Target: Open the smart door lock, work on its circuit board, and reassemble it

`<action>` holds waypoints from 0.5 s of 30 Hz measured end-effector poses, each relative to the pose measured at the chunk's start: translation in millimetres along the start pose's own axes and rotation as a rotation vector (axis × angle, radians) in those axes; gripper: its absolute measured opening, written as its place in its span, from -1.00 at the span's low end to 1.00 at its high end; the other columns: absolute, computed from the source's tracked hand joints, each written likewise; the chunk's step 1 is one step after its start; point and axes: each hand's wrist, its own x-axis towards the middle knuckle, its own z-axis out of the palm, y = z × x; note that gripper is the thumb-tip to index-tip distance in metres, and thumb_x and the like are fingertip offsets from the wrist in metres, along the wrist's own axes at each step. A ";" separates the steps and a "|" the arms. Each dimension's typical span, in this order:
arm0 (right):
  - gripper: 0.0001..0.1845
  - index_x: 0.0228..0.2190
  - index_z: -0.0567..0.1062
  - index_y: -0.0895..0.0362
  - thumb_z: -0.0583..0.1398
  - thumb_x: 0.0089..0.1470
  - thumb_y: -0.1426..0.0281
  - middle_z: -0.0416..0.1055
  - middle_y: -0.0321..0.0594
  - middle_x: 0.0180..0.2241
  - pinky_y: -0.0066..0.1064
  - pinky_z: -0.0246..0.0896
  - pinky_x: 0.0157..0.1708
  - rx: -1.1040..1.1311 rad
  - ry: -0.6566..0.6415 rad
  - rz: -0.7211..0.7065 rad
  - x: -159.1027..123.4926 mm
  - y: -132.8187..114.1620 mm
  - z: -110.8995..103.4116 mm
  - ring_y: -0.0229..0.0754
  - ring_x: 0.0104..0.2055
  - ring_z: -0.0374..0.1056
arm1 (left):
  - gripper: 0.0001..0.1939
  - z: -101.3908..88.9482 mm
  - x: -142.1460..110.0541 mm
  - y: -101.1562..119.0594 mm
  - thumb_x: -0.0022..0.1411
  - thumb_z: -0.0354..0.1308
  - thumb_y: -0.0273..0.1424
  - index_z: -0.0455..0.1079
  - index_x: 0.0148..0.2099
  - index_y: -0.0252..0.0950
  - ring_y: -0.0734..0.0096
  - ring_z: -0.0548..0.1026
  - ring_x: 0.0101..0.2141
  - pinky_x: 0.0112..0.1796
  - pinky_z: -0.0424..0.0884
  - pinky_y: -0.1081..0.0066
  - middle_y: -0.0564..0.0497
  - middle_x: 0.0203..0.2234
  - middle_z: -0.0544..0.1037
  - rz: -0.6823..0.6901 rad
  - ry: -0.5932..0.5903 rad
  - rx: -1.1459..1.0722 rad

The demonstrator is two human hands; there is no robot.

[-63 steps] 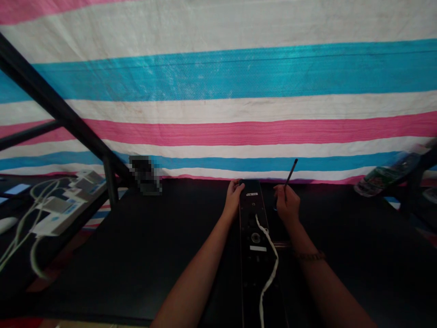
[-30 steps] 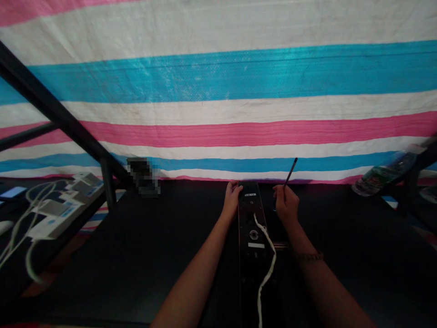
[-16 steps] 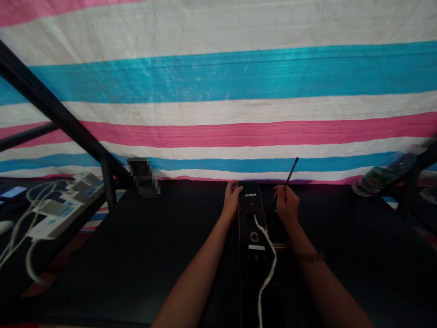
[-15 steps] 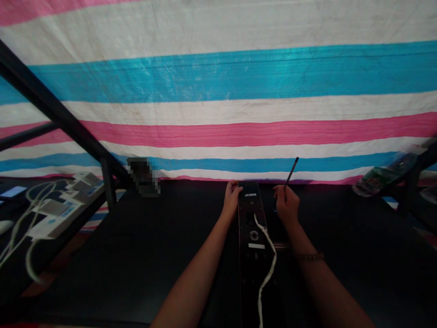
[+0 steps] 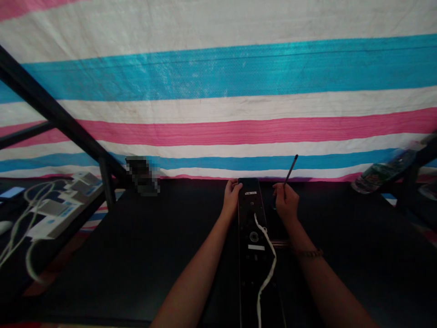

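Observation:
A long, narrow black device (image 5: 256,269) lies lengthwise on the dark table, with small labels, a round fitting and a white cord (image 5: 271,269) running from it toward me. My left hand (image 5: 232,196) grips the far left edge of this device, thumb on top and the other fingers partly hidden. Just right of the device, my right hand (image 5: 287,201) is closed around a thin dark pen-like stick (image 5: 291,168), tilted with its upper end pointing up and away. The stick's lower end is too dark to make out, with a faint bluish spot there.
Left of the table (image 5: 164,255), a white power strip (image 5: 58,218) holds several plugs and cables, near a dark metal post (image 5: 64,118). A pixelated object (image 5: 142,175) stands at the back left. A clear bottle (image 5: 385,171) leans at the back right. Striped sheeting (image 5: 218,105) hangs behind.
The view has shifted very slightly. Both hands keep nearly the same places, the left on the black device and the right around the stick.

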 end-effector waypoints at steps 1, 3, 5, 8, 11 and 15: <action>-0.60 -0.37 0.48 0.10 0.02 0.36 0.15 0.34 -0.30 -0.55 -0.35 0.19 -0.42 0.004 0.004 -0.003 0.3 0.0 0.2 -0.18 -0.50 0.31 | -0.64 -0.7 1.4 -1.0 -0.03 0.36 -0.25 0.37 -0.20 -0.26 0.40 0.48 -0.40 -0.35 0.37 0.43 0.06 -0.40 0.51 0.000 0.011 0.005; -0.60 -0.37 0.48 0.10 0.01 0.36 0.16 0.35 -0.29 -0.54 -0.35 0.19 -0.43 0.009 0.012 -0.011 1.0 -0.8 0.5 -0.18 -0.50 0.31 | -0.64 -1.6 3.1 -2.0 -0.04 0.37 -0.25 0.37 -0.22 -0.26 0.39 0.47 -0.40 -0.35 0.37 0.42 0.06 -0.41 0.51 -0.001 0.024 0.007; -0.60 -0.37 0.48 0.10 0.01 0.36 0.15 0.35 -0.29 -0.54 -0.36 0.18 -0.44 0.007 0.015 -0.013 1.6 -2.4 0.4 -0.18 -0.50 0.31 | -0.64 -1.4 2.7 -1.3 -0.03 0.37 -0.22 0.37 -0.22 -0.25 0.40 0.47 -0.41 -0.36 0.36 0.43 0.08 -0.43 0.49 0.000 0.031 0.007; -0.59 -0.38 0.48 0.10 0.00 0.35 0.14 0.34 -0.29 -0.56 -0.36 0.17 -0.46 0.002 0.012 -0.005 1.8 -4.3 0.0 -0.19 -0.53 0.28 | -0.63 0.7 -1.1 2.5 0.01 0.35 -0.17 0.36 -0.22 -0.24 0.43 0.44 -0.43 -0.36 0.34 0.44 0.11 -0.44 0.46 0.001 0.024 0.001; -0.60 -0.36 0.48 0.10 0.01 0.36 0.16 0.35 -0.29 -0.55 -0.36 0.18 -0.44 -0.003 0.008 -0.002 1.1 -3.5 -0.4 -0.19 -0.51 0.30 | -0.63 3.8 -5.4 6.3 0.05 0.32 -0.11 0.34 -0.25 -0.24 0.44 0.42 -0.46 -0.38 0.33 0.44 0.12 -0.47 0.43 0.007 -0.018 -0.004; -0.61 -0.36 0.49 0.11 0.02 0.36 0.18 0.35 -0.29 -0.54 -0.35 0.18 -0.41 -0.010 0.008 -0.005 0.0 -0.3 -0.1 -0.18 -0.49 0.32 | -0.62 5.5 -6.8 7.3 0.06 0.31 -0.06 0.35 -0.32 -0.26 0.44 0.39 -0.46 -0.39 0.30 0.44 0.09 -0.48 0.43 0.022 -0.062 0.011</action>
